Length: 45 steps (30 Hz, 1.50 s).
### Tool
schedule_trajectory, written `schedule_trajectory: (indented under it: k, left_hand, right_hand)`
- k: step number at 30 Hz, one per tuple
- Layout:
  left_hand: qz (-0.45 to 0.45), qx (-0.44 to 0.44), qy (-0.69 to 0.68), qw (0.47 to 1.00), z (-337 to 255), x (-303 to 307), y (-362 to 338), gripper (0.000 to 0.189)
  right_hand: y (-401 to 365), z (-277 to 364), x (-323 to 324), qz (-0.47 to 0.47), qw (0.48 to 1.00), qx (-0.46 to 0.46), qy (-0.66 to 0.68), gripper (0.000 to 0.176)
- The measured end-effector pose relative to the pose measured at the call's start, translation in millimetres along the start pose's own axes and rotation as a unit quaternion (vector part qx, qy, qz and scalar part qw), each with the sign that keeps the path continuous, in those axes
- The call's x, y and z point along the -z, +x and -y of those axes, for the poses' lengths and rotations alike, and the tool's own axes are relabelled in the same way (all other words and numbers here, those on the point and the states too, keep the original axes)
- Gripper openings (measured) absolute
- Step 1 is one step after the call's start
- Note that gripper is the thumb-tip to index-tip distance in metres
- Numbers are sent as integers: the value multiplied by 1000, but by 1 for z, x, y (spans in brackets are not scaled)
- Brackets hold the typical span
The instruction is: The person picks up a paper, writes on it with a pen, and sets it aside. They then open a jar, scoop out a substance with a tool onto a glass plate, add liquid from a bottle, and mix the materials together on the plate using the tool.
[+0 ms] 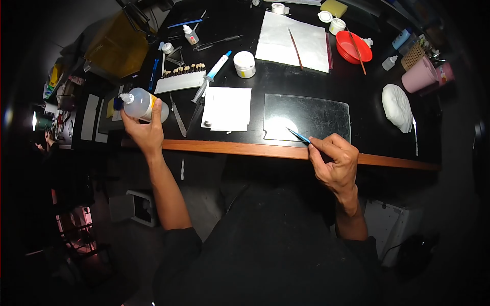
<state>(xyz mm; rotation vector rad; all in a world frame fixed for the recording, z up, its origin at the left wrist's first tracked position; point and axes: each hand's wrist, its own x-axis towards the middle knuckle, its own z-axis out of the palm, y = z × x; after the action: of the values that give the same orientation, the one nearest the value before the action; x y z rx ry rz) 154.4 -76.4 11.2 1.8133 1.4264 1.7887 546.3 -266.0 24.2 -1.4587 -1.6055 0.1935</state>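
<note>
My left hand (pixel 145 133) is wrapped round a translucent squeeze bottle (pixel 137 103) with a white nozzle and a yellow label, at the left of the table. The bottle leans, its nozzle towards the left, beside a small dark blue object (pixel 118 103). My right hand (pixel 336 162) pinches a slim blue tool (pixel 300 136) with a fine pointed tip, at the table's front edge. That tip is over a clear glass plate (pixel 319 109), close to a bright light reflection. To the left of the plate lies a pad of white paper (pixel 229 104).
A white jar (pixel 244 65), a syringe (pixel 217 68) and a tooth shade guide (pixel 181 82) are behind the pad. Further back are white paper towel (pixel 278 41) and a red bowl (pixel 352 48) with brushes. A white cloth (pixel 396 107) and pink cup (pixel 419 75) stand right.
</note>
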Motion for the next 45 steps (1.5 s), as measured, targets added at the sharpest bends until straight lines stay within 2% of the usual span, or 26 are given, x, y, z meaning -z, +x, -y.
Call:
schedule_trajectory:
  k: [3, 6, 8, 9, 10, 12, 14, 18, 25, 28, 34, 37, 40, 43, 45]
  left_hand:
    - [-28, -52, -3, 998, -20, 4, -2, 59]
    - [28, -66, 17, 997, -78, 9, -9, 69]
    - [155, -38, 70, 985, -120, 11, -16, 73]
    - [200, -96, 95, 970, -128, 8, -17, 71]
    - [256, -69, 102, 959, -146, 2, -23, 70]
    - [351, -74, 130, 924, -167, -9, -33, 72]
    - [421, -109, 164, 885, -168, -20, -42, 74]
    - [475, -153, 242, 832, -182, -42, -48, 72]
    - [495, -226, 298, 785, -189, -62, -45, 60]
    - [529, -202, 328, 756, -193, -68, -42, 67]
    - [540, -218, 348, 734, -193, -74, -40, 66]
    - [513, -263, 329, 748, -198, -76, -40, 40]
    - [514, -268, 333, 744, -200, -78, -39, 36]
    - [544, -235, 360, 721, -197, -80, -39, 62]
    - [543, -240, 362, 719, -196, -80, -38, 61]
  right_hand:
    - [-1, -2, -1, -13, 1000, 3, 8, 13]
    - [0, 1, 1, -17, 1000, -13, 12, 13]
    - [1, 3, 4, -13, 999, -29, 17, 13]
    - [1, 3, 5, -11, 999, -36, 22, 12]
    - [1, 3, 5, -9, 999, -44, 28, 12]
    - [1, 3, 6, -9, 998, -49, 35, 12]
    - [1, 1, 6, -7, 998, -50, 40, 12]
    - [-1, 0, 8, 6, 998, -54, 41, 12]
    - [-1, -3, 9, 16, 997, -57, 39, 12]
    - [0, -2, 10, 22, 996, -70, 42, 12]
    - [1, -6, 5, 7, 998, -44, 43, 12]
    - [1, -3, 6, 12, 998, -56, 41, 12]
    - [1, -6, 3, -1, 998, -34, 45, 13]
    - [0, -5, 4, 2, 998, -43, 46, 13]
    - [1, -3, 4, 1, 998, -45, 46, 13]
